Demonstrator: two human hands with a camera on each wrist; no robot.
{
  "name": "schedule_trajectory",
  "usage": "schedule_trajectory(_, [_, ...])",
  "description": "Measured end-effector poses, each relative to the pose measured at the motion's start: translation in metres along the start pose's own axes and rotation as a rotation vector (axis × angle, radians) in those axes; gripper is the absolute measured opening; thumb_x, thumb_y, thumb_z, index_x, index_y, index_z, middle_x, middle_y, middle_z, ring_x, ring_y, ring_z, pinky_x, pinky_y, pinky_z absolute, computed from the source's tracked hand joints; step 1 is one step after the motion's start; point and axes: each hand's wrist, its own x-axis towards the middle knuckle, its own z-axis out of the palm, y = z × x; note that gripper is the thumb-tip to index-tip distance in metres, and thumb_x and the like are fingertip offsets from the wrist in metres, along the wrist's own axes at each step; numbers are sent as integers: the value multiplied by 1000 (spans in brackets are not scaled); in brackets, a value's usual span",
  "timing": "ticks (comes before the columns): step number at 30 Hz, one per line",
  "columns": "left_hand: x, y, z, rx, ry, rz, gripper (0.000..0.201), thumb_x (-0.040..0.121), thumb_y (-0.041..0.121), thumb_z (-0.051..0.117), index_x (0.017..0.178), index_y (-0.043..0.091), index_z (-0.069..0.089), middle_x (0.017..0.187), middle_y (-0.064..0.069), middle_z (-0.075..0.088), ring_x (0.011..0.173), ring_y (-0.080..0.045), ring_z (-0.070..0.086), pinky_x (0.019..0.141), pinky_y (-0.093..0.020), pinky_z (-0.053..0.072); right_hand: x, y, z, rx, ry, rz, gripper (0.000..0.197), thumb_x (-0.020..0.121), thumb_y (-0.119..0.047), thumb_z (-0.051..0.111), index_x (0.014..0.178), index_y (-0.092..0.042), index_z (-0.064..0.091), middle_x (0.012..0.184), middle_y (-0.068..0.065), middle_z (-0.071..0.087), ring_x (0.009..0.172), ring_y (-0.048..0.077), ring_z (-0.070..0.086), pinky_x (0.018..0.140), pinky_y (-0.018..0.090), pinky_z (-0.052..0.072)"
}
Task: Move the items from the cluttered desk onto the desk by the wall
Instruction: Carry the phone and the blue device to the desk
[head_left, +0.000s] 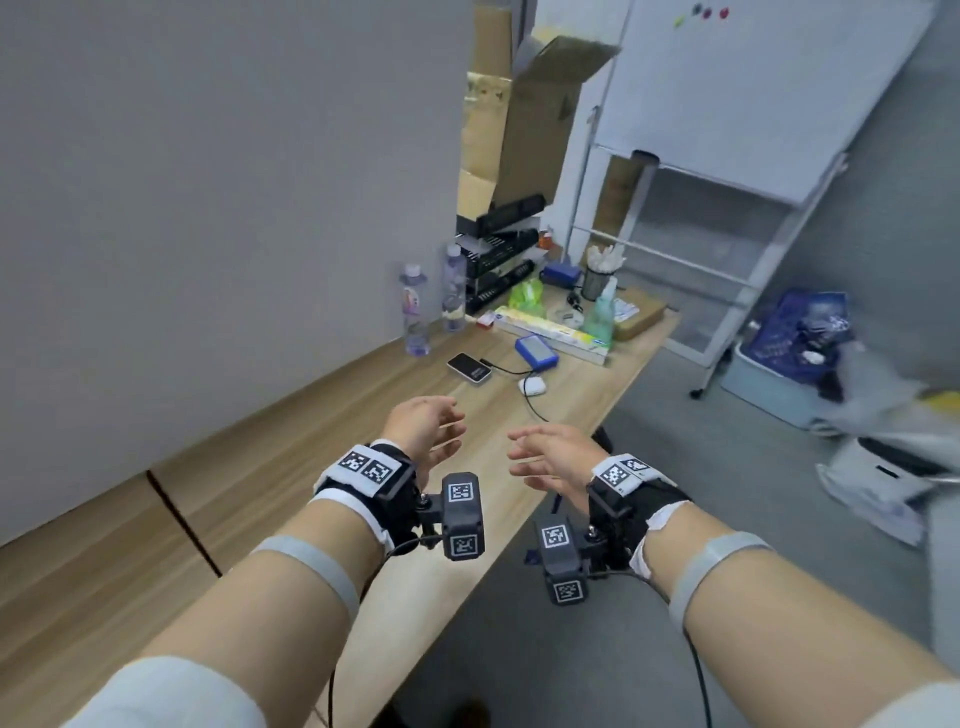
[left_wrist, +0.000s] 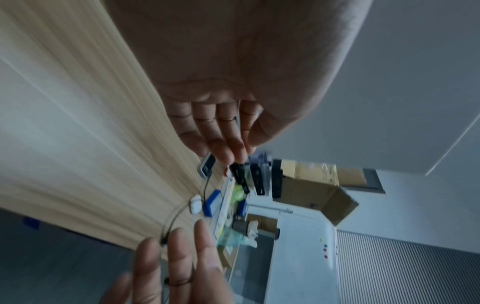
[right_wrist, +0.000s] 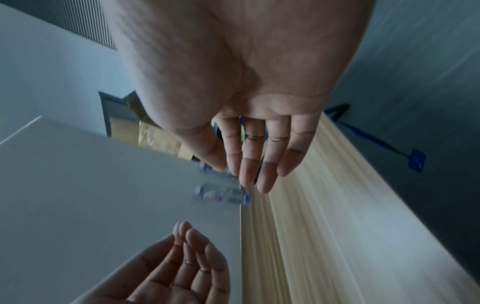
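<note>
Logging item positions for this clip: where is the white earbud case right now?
In the head view the white earbud case lies on the wooden desk, right of the phone, below the blue box, by the black cable.

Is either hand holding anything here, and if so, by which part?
Nothing is held. The left hand and right hand hover open, palms facing, above the wooden desk.

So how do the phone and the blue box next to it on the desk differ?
The phone is flat, with a dark face and pale edge; the blue box is thicker, blue with a grey top. The phone lies nearer the wall, the blue box nearer the desk's open edge. A black cable runs between them. Both lie flat, untouched by either hand.
</note>
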Motion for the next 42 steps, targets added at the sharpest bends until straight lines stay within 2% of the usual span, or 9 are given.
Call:
schedule_trajectory(9, [169,9,126,-29,-33,-108,14,94,9,50,100,12,62,75,0,62,62,-12,59,56,-24,49,156,-41,-118,-68,115,85,15,96,-7,52,104,-10,64,87,7,67,62,16,65,56,23,47])
schedule_trajectory(17, [267,14,176,0,45,-243,15,95,7,48,88,10,61,74,-3,63,66,-15,58,63,-28,45,263,-70,-181,-162,82,203,12,96,-7,51,98,-12,62,79,5,65,61,18,64,52,22,44])
schedule_trajectory(22, [319,12,181,10,183,-241,13,96,7,49,90,11,59,75,-2,62,61,-14,57,51,-22,46,337,-74,-193,-261,-55,259,13,95,-8,52,100,-12,63,81,5,66,64,17,65,49,19,44])
schedule_trajectory(29, [350,-22,170,32,501,-354,14,93,8,55,81,12,59,74,-5,61,64,-19,58,64,-29,47,445,-60,-188,-468,-319,314,11,95,-10,54,85,-14,55,81,9,59,59,19,62,50,24,40])
schedule_trajectory(33, [344,-50,165,-9,656,-456,8,81,8,59,78,3,65,70,-17,65,74,-33,62,81,-51,54,485,-51,-177,-728,-411,191,9,79,-13,69,80,-11,60,75,11,61,68,31,65,55,35,55])
schedule_trajectory(36, [340,-61,172,-12,688,-493,10,82,11,61,78,4,66,64,-13,66,71,-30,62,76,-44,53,510,-45,-170,-949,-443,131,35,63,-34,66,90,-12,64,77,7,67,68,26,65,56,32,50])
schedule_trajectory(39, [340,-61,176,-28,741,-484,9,89,6,59,81,6,63,79,-15,65,76,-29,61,80,-43,53,526,-37,-159,-1050,-427,102,46,57,-52,68,88,-18,60,80,5,68,63,20,61,55,28,47])
schedule_trajectory(41, [347,-64,173,-15,785,-456,4,89,4,62,92,6,61,93,-17,64,80,-29,63,89,-47,55,534,-27,-149,-1072,-403,98,87,43,-68,68,113,-17,60,104,8,70,86,26,67,75,34,56])
schedule_trajectory(42, [351,-66,171,-5,809,-453,17,88,5,64,104,7,58,96,-17,64,79,-29,63,88,-46,56,531,-30,-146,-1097,-390,98,102,43,-71,69,127,-14,53,118,9,66,101,30,66,88,39,54])
